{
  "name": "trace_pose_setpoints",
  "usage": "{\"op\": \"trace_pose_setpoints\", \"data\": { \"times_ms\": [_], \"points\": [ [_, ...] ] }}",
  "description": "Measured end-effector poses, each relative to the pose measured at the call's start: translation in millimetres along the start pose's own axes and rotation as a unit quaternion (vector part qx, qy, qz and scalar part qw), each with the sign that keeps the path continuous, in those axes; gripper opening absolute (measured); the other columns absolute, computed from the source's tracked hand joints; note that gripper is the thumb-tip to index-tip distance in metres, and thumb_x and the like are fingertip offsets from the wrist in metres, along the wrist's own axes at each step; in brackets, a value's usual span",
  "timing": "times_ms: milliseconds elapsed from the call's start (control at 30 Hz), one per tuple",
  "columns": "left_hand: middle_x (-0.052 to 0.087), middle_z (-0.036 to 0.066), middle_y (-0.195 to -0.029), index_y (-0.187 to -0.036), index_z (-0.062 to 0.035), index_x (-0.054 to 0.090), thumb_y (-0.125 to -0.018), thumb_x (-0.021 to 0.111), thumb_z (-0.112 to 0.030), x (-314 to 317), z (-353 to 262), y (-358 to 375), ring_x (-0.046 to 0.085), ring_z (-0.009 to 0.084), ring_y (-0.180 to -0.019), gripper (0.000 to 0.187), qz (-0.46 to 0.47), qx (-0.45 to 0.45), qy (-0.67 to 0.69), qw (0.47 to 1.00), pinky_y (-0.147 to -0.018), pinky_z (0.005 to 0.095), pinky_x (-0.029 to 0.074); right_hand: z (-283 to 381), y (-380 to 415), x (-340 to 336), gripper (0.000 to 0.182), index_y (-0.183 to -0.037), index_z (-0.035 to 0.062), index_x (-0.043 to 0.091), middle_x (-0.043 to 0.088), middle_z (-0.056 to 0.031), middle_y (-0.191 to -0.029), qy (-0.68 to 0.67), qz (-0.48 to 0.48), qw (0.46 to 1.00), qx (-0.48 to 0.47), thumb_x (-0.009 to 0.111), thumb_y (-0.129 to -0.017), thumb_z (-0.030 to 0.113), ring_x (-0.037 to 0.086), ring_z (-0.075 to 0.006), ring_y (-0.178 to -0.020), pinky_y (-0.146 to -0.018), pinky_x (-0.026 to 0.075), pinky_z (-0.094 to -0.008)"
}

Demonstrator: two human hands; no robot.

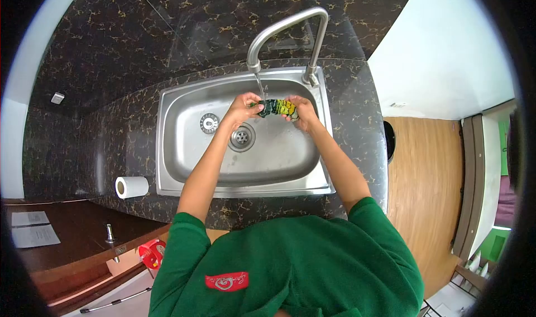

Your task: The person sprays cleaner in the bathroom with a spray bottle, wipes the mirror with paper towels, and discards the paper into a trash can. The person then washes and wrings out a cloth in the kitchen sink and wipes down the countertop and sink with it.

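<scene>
I see my left hand (pixel 241 107) and right hand (pixel 302 110) each with a closed grip on one end of a green-yellow scouring sponge (pixel 277 107), stretched under the faucet (pixel 285 29) stream so water falls into the steel sink (pixel 184 161).

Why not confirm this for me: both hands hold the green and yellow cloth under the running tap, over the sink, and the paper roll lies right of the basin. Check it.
Not quite. The paper roll lies left of the sink, as the head view shows. Otherwise correct: the left hand and right hand hold the cloth under the tap.
</scene>
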State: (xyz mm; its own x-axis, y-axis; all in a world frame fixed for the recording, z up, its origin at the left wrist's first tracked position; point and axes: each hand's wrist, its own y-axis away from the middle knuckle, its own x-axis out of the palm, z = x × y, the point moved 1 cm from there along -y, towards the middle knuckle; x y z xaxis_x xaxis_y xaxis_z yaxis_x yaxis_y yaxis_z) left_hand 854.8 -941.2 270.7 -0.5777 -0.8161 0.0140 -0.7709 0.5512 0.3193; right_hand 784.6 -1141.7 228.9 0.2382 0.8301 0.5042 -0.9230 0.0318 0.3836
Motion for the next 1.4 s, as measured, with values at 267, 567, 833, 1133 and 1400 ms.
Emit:
{"op": "trace_pose_setpoints", "data": {
  "times_ms": [267, 567, 833, 1133, 1400],
  "points": [
    [0.058, 0.002, -0.068, -0.077, -0.0028, 0.056, -0.078, 0.064, -0.002, -3, 1, -11, 0.053, 0.0059, -0.064, 0.009, -0.134, 0.134, -0.089, 0.978, -0.053, 0.0231, 0.042, -13, -5, 16, 0.043, -0.103, 0.0022, 0.056, 0.062, -0.0119, -0.089, 0.429, 0.006, 0.848, -0.31, 0.074, -0.072, 0.027, 0.06, -0.0246, -0.086, -0.073, 0.049, -0.0346],
    [0.06, 0.005, -0.07, -0.076, -0.0007, 0.053, -0.077, 0.069, -0.006, 20, -21, -2, 0.056, 0.0092, -0.063, 0.016, -0.167, 0.123, -0.063, 0.976, -0.05, 0.0238, 0.048, 15, 25, 47, 0.035, -0.098, 0.0048, 0.053, 0.06, -0.0168, -0.093, 0.431, -0.025, 0.852, -0.296, 0.073, -0.07, 0.011, 0.059, -0.0343, -0.088, -0.073, 0.047, -0.0389],
    [0.056, 0.003, -0.057, -0.069, -0.0016, 0.052, -0.077, 0.07, -0.012, 19, -14, -8, 0.053, 0.0064, -0.055, 0.022, -0.205, 0.124, -0.125, 0.963, -0.044, 0.0233, 0.041, 15, 29, 57, 0.028, -0.092, 0.0024, 0.051, 0.056, -0.0155, -0.087, 0.428, 0.005, 0.794, -0.431, 0.065, -0.068, -0.004, 0.055, -0.0385, -0.084, -0.07, 0.046, -0.0418],
    [0.055, -0.001, -0.06, -0.07, -0.0058, 0.054, -0.078, 0.07, -0.013, -36, 11, -14, 0.046, 0.0054, -0.055, 0.019, -0.244, 0.097, -0.088, 0.961, -0.049, 0.0223, 0.037, 22, 31, 31, 0.019, -0.083, 0.0007, 0.047, 0.058, -0.0101, -0.095, 0.384, 0.013, 0.84, -0.382, 0.059, -0.073, -0.01, 0.059, -0.02, -0.084, -0.069, 0.05, -0.0275],
    [0.057, 0.001, -0.066, -0.071, -0.0079, 0.049, -0.079, 0.066, -0.005, -115, 61, 13, 0.053, 0.0077, -0.059, 0.019, -0.305, 0.041, 0.001, 0.951, -0.048, 0.0236, 0.043, 46, 30, 8, 0.019, -0.09, 0.0071, 0.04, 0.058, -0.0095, -0.102, 0.086, 0.068, 0.967, -0.23, 0.044, -0.084, -0.011, 0.056, -0.0139, -0.094, -0.078, 0.053, -0.0293]
  ]
}}
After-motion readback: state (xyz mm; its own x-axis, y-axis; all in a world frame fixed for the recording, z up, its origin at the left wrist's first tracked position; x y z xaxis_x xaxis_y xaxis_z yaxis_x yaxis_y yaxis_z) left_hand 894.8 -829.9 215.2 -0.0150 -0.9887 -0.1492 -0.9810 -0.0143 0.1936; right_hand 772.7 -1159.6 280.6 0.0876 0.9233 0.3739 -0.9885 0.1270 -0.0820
